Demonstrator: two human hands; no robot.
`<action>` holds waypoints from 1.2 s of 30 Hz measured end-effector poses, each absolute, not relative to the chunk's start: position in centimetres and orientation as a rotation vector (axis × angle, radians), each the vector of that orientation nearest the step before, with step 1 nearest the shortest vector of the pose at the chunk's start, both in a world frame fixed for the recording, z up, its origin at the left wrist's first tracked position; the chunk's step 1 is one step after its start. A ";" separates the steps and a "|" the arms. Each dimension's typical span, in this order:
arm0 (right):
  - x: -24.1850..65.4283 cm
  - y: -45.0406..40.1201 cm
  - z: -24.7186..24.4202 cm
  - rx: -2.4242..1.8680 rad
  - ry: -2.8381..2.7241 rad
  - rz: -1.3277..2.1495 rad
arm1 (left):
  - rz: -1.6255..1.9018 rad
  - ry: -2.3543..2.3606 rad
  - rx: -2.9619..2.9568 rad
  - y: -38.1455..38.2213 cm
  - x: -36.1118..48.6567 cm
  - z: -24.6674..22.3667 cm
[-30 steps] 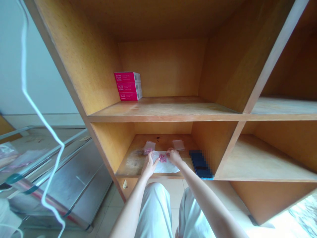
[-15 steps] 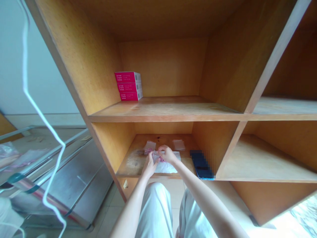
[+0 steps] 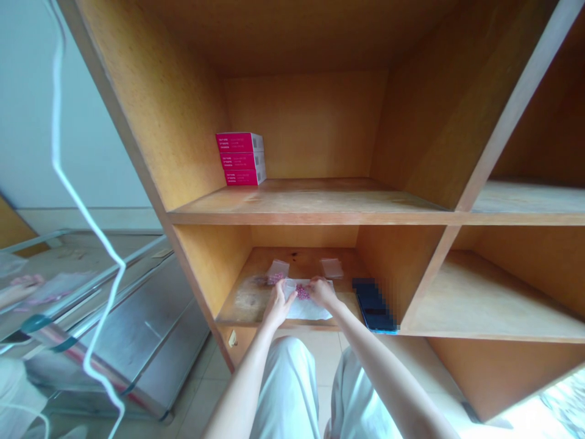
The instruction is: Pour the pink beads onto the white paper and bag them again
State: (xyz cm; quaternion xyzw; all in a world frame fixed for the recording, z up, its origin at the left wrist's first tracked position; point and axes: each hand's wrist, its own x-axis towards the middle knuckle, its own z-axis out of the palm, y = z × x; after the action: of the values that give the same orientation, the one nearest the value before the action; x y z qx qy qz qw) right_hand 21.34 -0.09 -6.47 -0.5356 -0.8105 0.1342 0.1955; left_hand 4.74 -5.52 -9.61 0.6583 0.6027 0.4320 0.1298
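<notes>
My left hand [image 3: 276,305] is closed on a small clear plastic bag [image 3: 288,286], at the left side of a white sheet [image 3: 311,311] on the lower shelf. A pile of small pink beads [image 3: 302,292] lies on the sheet between my hands. At the pile's right edge, my right hand [image 3: 323,294] has its fingers pinched together; whatever they hold is too small to make out. Behind my left hand lies another clear bag [image 3: 277,271] with pink beads at its near end. Flat clear bags [image 3: 331,267] rest behind my right hand.
A dark phone [image 3: 375,310] lies on the shelf's right side. Three pink boxes [image 3: 241,160] are stacked on the upper shelf. To the left, a white cable [image 3: 103,244] hangs before a metal cart [image 3: 137,329], and another person's hand [image 3: 27,281] shows at the cart's far left.
My right hand has moved right, from beside the bag in my left hand to the right edge of the bead pile. My left hand still holds the bag. The view has shifted slightly.
</notes>
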 end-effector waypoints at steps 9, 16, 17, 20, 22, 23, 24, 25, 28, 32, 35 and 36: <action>21.4 0.7 -6.9 -1.524 -2.218 0.407 | 1.262 1.761 1.946 -5.4 4.7 -9.8; 21.4 0.6 -7.1 -1.517 -2.174 0.438 | 1.270 1.766 1.944 -5.4 4.7 -9.8; 21.4 0.6 -7.1 -1.515 -2.164 0.442 | 1.275 1.767 1.944 -5.4 4.7 -9.8; 21.5 0.5 -6.5 -1.501 -2.142 0.452 | 1.278 1.763 1.936 -5.5 4.7 -9.8; 21.4 0.3 -5.8 -1.420 -2.073 0.500 | 1.268 1.755 1.927 -5.5 4.7 -9.7; 21.3 0.2 -5.3 -1.362 -2.026 0.531 | 1.263 1.749 1.925 -5.5 4.7 -9.7; 21.1 0.1 -4.8 -1.290 -1.969 0.572 | 1.260 1.743 1.923 -5.5 4.7 -9.6; 20.8 -0.1 -4.2 -1.234 -1.930 0.600 | 1.258 1.736 1.924 -5.5 4.7 -9.6; 19.7 -0.5 -3.0 -1.105 -1.864 0.675 | 1.249 1.726 1.931 -5.5 4.8 -9.5; 18.5 -0.8 -2.5 -1.001 -1.922 0.682 | 1.240 1.718 1.947 -5.6 4.8 -9.5; 18.1 -1.0 -2.8 -1.018 -1.987 0.637 | 1.234 1.712 1.961 -5.7 4.8 -9.3; 18.0 -1.0 -2.9 -1.032 -1.995 0.634 | 1.235 1.709 1.967 -5.7 4.8 -9.3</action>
State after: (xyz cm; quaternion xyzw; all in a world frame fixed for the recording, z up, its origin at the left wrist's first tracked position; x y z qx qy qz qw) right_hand 18.03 -1.01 -2.91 -0.4066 -0.7860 0.2499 0.3930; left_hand 4.79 -5.72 -9.31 0.6765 0.5877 0.4247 0.1288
